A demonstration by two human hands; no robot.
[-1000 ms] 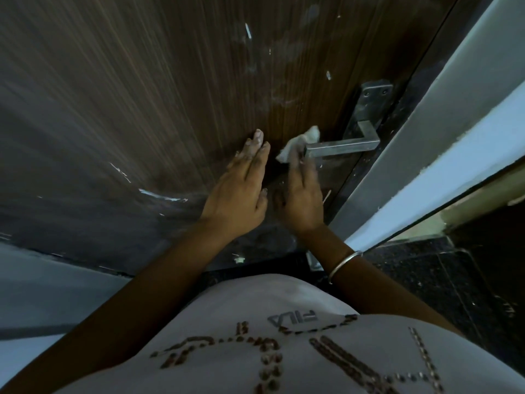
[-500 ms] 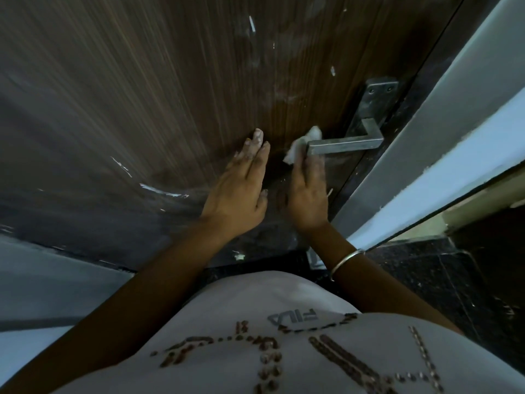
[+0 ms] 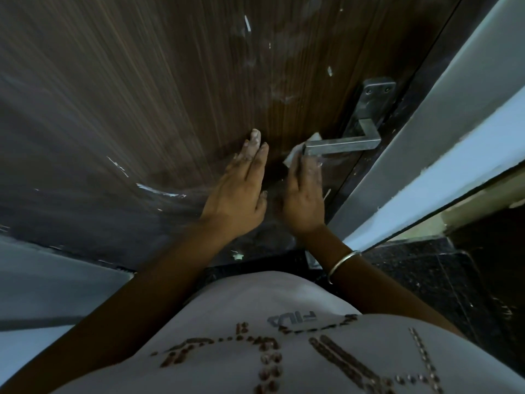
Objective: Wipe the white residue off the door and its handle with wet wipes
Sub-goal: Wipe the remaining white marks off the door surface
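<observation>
The dark brown wooden door [image 3: 176, 81] fills the upper view, with white streaks and smears across it. Its metal lever handle [image 3: 343, 144] sits at the right on a plate with two screws. My left hand [image 3: 241, 194] lies flat against the door, fingers together and dusted white. My right hand [image 3: 305, 200] presses a white wet wipe [image 3: 295, 155] against the door just under the free end of the lever. Most of the wipe is hidden behind the lever and my fingers.
A grey door frame [image 3: 443, 115] runs diagonally at the right. Dark speckled floor [image 3: 426, 274] lies beyond it. A pale wall [image 3: 42, 280] is at lower left. White residue streaks [image 3: 159, 191] mark the door left of my hands.
My right hand and the wipe have slid slightly right and up, so more of the wipe sits behind the lever's end. My left hand stays flat on the door.
</observation>
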